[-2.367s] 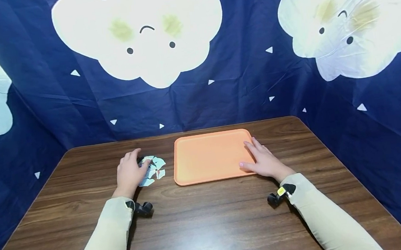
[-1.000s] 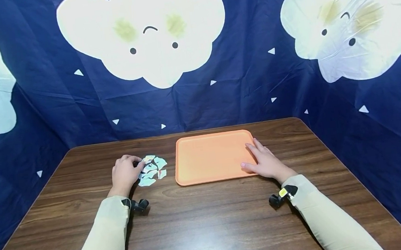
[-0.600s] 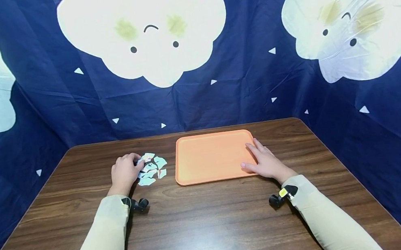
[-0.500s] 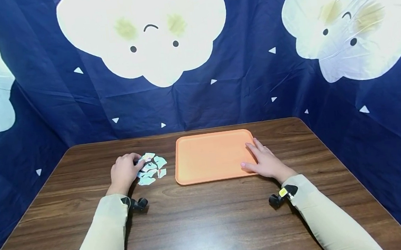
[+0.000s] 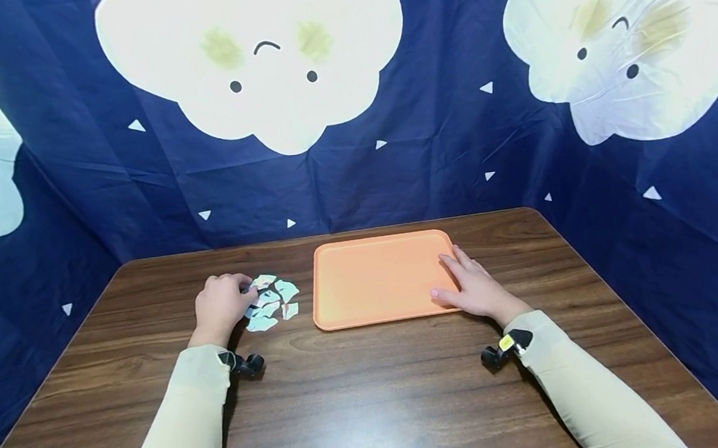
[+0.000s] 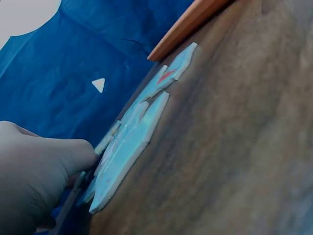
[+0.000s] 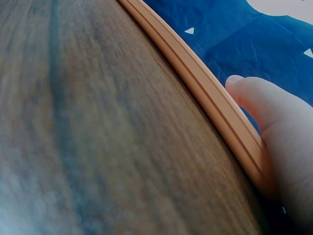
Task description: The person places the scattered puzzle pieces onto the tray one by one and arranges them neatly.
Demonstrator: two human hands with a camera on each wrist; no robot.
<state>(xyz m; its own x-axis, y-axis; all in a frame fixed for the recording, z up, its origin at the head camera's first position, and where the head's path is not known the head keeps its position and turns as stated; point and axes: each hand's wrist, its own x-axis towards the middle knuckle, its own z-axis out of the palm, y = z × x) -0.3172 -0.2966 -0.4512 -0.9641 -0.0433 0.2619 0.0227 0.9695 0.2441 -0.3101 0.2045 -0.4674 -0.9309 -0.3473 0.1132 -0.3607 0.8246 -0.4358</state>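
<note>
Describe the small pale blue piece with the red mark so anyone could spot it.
On the brown wood-grain table, find the rectangular orange tray. To its left, by the left hand, lies a cluster of flat, pale blue fragments. At the cluster's near right corner, the small piece stands out by its red mark, clear in the left wrist view.

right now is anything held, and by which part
Cannot tell if the left hand pinches any light-blue pieces; the right hand lies open at the right edge of the orange tray, no grip showing.
</note>
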